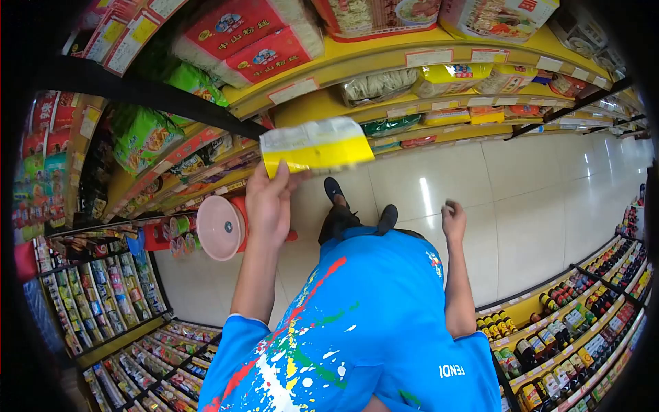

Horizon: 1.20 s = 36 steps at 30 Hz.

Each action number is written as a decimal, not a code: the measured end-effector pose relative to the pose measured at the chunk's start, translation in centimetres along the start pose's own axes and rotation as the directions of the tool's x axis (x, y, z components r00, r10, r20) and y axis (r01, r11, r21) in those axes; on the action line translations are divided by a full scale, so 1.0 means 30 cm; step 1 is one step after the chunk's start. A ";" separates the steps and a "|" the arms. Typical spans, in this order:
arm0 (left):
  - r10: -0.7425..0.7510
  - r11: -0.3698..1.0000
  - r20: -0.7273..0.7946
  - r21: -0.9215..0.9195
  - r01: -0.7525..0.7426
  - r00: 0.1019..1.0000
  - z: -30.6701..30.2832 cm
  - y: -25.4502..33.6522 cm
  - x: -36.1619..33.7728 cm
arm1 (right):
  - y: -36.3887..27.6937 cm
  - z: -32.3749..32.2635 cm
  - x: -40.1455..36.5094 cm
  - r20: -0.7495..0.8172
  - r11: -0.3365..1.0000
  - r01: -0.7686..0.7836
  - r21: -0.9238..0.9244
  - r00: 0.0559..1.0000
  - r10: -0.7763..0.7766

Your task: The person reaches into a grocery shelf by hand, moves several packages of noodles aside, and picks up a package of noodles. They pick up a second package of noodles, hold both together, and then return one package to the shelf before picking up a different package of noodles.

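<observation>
My left hand [269, 206] is closed on the lower left edge of a flat yellow and white packet [316, 146], thumb on the near face. The packet is held up in front of the shelves, its white upper part carrying small print too blurred to read. My right hand [453, 221] hangs over the tiled floor, away from the shelves. Its fingers are loosely curled in, and no object shows in them. Nearest behind the packet are shelves with bagged dry noodles [379, 88] and red packs of vermicelli [268, 58].
A pink basin [220, 228] stands beside my left forearm, with a red stool-like thing [241, 213] by it. Green noodle bags [144, 134] fill the left shelf. Bottles [549, 343] line the lower right shelves. Pale floor tiles [522, 178] run along the aisle.
</observation>
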<state>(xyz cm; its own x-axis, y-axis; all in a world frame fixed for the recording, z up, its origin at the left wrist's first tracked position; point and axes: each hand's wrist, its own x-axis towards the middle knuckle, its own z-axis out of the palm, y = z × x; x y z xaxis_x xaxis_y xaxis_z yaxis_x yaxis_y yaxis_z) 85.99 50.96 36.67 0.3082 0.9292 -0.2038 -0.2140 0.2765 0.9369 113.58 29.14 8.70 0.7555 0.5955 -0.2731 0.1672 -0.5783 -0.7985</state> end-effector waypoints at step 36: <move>-0.529 0.832 0.491 0.138 0.538 0.692 0.400 0.016 -0.159 | -0.491 0.121 -0.140 0.578 -0.054 -0.670 0.740 0.675 -0.458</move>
<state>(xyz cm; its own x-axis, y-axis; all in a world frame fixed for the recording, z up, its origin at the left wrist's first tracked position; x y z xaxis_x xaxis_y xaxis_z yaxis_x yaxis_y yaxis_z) 95.53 43.73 41.49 0.7818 0.3763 -0.4972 0.1156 0.6960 0.7086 105.65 37.17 19.66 0.0675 0.9894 -0.1286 -0.9842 0.0448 -0.1715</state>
